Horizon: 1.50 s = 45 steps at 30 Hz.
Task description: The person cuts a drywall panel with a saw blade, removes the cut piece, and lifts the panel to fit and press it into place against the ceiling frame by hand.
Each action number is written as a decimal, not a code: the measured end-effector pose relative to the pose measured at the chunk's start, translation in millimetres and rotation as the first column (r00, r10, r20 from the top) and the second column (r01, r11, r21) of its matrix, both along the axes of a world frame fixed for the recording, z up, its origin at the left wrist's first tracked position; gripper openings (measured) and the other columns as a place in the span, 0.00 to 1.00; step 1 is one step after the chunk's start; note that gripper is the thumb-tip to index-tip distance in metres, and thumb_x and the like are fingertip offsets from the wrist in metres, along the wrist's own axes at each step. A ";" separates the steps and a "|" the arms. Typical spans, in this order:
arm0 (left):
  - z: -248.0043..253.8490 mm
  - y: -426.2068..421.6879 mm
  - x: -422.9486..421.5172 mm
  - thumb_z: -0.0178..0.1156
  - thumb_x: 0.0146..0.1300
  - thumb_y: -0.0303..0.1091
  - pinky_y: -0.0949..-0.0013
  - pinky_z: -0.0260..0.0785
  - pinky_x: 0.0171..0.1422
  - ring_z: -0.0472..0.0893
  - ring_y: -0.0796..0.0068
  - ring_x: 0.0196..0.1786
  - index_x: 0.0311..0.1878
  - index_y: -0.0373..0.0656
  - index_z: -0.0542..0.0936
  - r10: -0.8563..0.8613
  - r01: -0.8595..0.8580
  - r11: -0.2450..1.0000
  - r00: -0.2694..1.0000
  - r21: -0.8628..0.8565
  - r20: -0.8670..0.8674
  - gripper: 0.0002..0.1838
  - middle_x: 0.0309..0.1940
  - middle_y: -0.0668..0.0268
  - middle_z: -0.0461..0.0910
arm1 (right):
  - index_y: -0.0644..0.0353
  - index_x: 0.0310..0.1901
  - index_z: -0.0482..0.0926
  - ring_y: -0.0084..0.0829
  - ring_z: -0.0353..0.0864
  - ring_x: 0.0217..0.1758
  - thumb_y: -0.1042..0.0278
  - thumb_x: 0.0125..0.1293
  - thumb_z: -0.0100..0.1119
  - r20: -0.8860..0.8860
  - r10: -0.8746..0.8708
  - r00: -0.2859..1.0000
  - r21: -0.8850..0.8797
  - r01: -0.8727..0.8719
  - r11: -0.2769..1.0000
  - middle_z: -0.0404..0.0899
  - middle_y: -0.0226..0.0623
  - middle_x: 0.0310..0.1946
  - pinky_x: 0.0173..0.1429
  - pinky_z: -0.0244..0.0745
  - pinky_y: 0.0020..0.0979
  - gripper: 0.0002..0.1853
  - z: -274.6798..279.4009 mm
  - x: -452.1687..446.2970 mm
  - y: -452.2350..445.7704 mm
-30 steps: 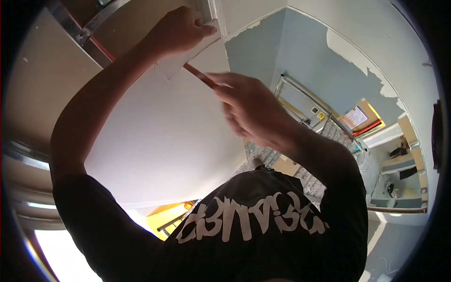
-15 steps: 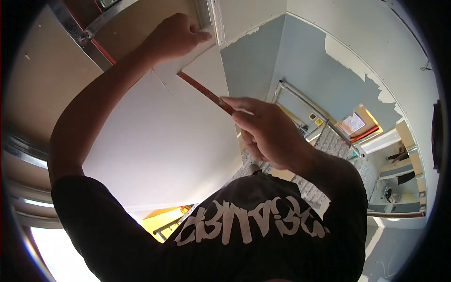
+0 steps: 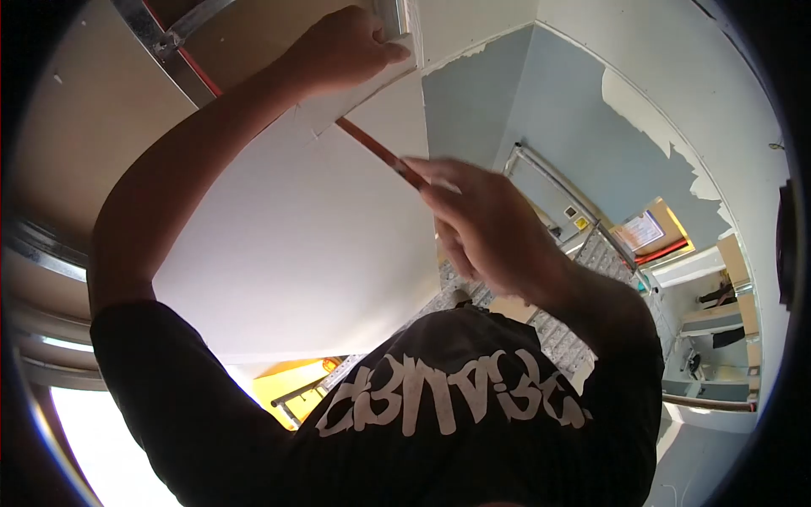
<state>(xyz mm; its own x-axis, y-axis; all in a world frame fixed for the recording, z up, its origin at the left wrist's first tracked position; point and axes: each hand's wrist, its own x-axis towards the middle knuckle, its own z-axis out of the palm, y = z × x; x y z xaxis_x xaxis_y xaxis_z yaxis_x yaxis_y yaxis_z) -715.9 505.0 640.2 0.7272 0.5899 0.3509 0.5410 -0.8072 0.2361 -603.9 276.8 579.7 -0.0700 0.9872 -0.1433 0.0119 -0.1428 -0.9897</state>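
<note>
A large white plasterboard sheet (image 3: 296,228) fills the middle of the view, its upper part close to the ceiling framing. My left hand (image 3: 355,52) is closed at the sheet's upper edge, thumb pressing on a narrow part of the board beside a dark line. In my right hand (image 3: 490,220) is a long, thin reddish-brown blade-like tool (image 3: 372,144), gripped between thumb and fingers. Its far tip meets the board at the inner end of that line. Faint crossing marks show on the board near the tip. My palm hides the tool's other end.
Metal ceiling framing (image 3: 156,38) lies at upper left. A scaffold platform (image 3: 583,262) with a tubular rail (image 3: 557,186) stands below right. Blue-grey wall (image 3: 557,101) with peeled white patches is beyond. A yellow object (image 3: 291,384) shows at lower left.
My left hand and the board's upper edge have shifted slightly up and right in view. My right hand and the tool have moved a little the same way.
</note>
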 end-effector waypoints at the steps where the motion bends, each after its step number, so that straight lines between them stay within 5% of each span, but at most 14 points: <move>1: 1.4 -4.3 2.2 0.67 0.63 0.49 0.58 0.64 0.31 0.70 0.69 0.22 0.24 0.36 0.74 0.005 -0.004 1.000 1.000 0.013 -0.027 0.25 0.17 0.60 0.71 | 0.67 0.71 0.66 0.16 0.56 0.12 0.63 0.81 0.43 -0.004 0.000 1.000 0.013 0.001 1.000 0.62 0.22 0.15 0.17 0.56 0.25 0.24 1.0 -8.7 14.0; 6: 5.0 -0.2 3.4 0.66 0.63 0.50 0.58 0.65 0.32 0.72 0.69 0.23 0.24 0.35 0.74 0.010 -0.009 1.000 0.998 0.021 -0.069 0.26 0.17 0.58 0.72 | 0.67 0.71 0.67 0.19 0.62 0.15 0.62 0.80 0.44 -0.192 -0.007 0.981 0.017 0.010 1.000 0.66 0.25 0.17 0.19 0.62 0.28 0.24 -6.9 -33.2 57.1; 10: -1.6 -0.4 -2.7 0.66 0.63 0.50 0.58 0.66 0.33 0.73 0.69 0.22 0.25 0.36 0.75 -0.013 0.013 1.000 1.000 0.020 -0.028 0.25 0.17 0.59 0.73 | 0.68 0.70 0.66 0.17 0.61 0.13 0.67 0.79 0.42 0.019 0.027 0.999 0.016 -0.028 0.999 0.68 0.26 0.18 0.17 0.60 0.26 0.23 10.0 -7.6 7.8; 13: 9.5 1.0 -2.9 0.66 0.63 0.51 0.58 0.66 0.33 0.73 0.68 0.23 0.26 0.36 0.77 0.012 -0.011 1.000 0.999 0.018 -0.047 0.25 0.17 0.59 0.74 | 0.68 0.71 0.64 0.15 0.52 0.10 0.61 0.80 0.44 -0.015 0.003 1.000 -0.018 -0.003 1.000 0.58 0.21 0.13 0.16 0.54 0.24 0.25 3.7 -4.7 -4.3; 22: 8.3 26.3 -1.0 0.64 0.66 0.53 0.61 0.65 0.32 0.73 0.73 0.25 0.26 0.38 0.75 0.066 -0.066 0.993 0.998 0.101 -0.004 0.25 0.19 0.63 0.71 | 0.64 0.70 0.68 0.17 0.61 0.14 0.66 0.78 0.43 -0.116 0.016 0.993 -0.035 -0.020 0.999 0.67 0.26 0.19 0.16 0.59 0.25 0.23 -2.4 -24.9 43.6; 23: 9.1 31.9 -5.4 0.63 0.66 0.53 0.63 0.66 0.32 0.73 0.74 0.25 0.28 0.39 0.75 0.105 -0.103 0.989 0.994 0.108 -0.019 0.25 0.20 0.65 0.72 | 0.64 0.71 0.67 0.16 0.60 0.14 0.65 0.79 0.43 -0.071 -0.003 0.998 -0.040 0.000 0.999 0.66 0.25 0.18 0.17 0.58 0.25 0.23 1.5 -22.7 37.3; 26: 5.2 28.2 1.0 0.59 0.69 0.54 0.47 0.71 0.43 0.84 0.53 0.39 0.41 0.32 0.81 0.253 -0.248 0.967 0.939 -0.053 0.232 0.27 0.38 0.44 0.85 | 0.65 0.73 0.64 0.15 0.59 0.15 0.65 0.80 0.44 0.030 -0.042 0.999 -0.006 0.042 0.999 0.64 0.24 0.17 0.19 0.58 0.24 0.24 4.9 -15.5 28.0; 29: 7.1 20.9 4.2 0.57 0.72 0.50 0.54 0.71 0.39 0.81 0.56 0.33 0.36 0.33 0.78 0.322 -0.228 0.941 0.829 -0.250 0.456 0.23 0.30 0.48 0.81 | 0.65 0.74 0.64 0.16 0.62 0.15 0.67 0.78 0.44 0.154 -0.030 0.988 0.063 0.020 0.998 0.66 0.25 0.17 0.21 0.62 0.23 0.25 2.6 -8.3 32.1; 35: 8.7 20.9 5.6 0.57 0.72 0.49 0.53 0.68 0.37 0.78 0.59 0.30 0.32 0.34 0.76 0.203 -0.191 0.978 0.772 -0.084 0.602 0.23 0.26 0.51 0.78 | 0.65 0.73 0.65 0.16 0.64 0.16 0.67 0.77 0.43 0.399 0.005 0.917 0.112 -0.054 0.992 0.67 0.28 0.18 0.23 0.65 0.24 0.25 28.1 -7.0 21.4; 37: 8.9 19.6 8.6 0.56 0.72 0.49 0.52 0.68 0.37 0.78 0.59 0.30 0.32 0.35 0.75 0.219 -0.211 0.974 0.754 -0.087 0.619 0.23 0.25 0.51 0.77 | 0.69 0.69 0.69 0.21 0.71 0.19 0.70 0.74 0.41 0.476 -0.002 0.879 0.258 -0.137 0.956 0.74 0.37 0.21 0.29 0.71 0.31 0.24 15.2 -10.7 35.4; 39: 10.1 13.7 9.9 0.56 0.72 0.49 0.52 0.68 0.37 0.77 0.59 0.30 0.31 0.34 0.75 0.220 -0.210 0.974 0.751 -0.091 0.623 0.23 0.25 0.51 0.77 | 0.72 0.66 0.72 0.24 0.74 0.20 0.72 0.72 0.39 0.474 0.038 0.879 0.220 -0.160 0.962 0.78 0.42 0.22 0.30 0.74 0.34 0.24 15.7 -17.8 45.4; 42: 13.8 6.4 4.8 0.56 0.73 0.48 0.51 0.68 0.38 0.78 0.59 0.30 0.32 0.34 0.75 0.217 -0.207 0.974 0.751 -0.089 0.623 0.23 0.25 0.51 0.77 | 0.72 0.64 0.74 0.24 0.74 0.18 0.73 0.71 0.40 0.413 0.093 0.906 0.049 -0.124 0.991 0.79 0.42 0.23 0.25 0.72 0.33 0.23 36.1 -31.6 46.1; 45: 11.2 13.3 0.2 0.56 0.73 0.47 0.51 0.68 0.38 0.77 0.58 0.30 0.32 0.34 0.75 0.235 -0.237 0.968 0.740 -0.083 0.630 0.22 0.25 0.51 0.77 | 0.69 0.66 0.71 0.21 0.68 0.15 0.71 0.75 0.42 0.539 0.003 0.842 0.235 -0.153 0.960 0.74 0.36 0.22 0.19 0.66 0.28 0.22 20.4 -16.9 35.9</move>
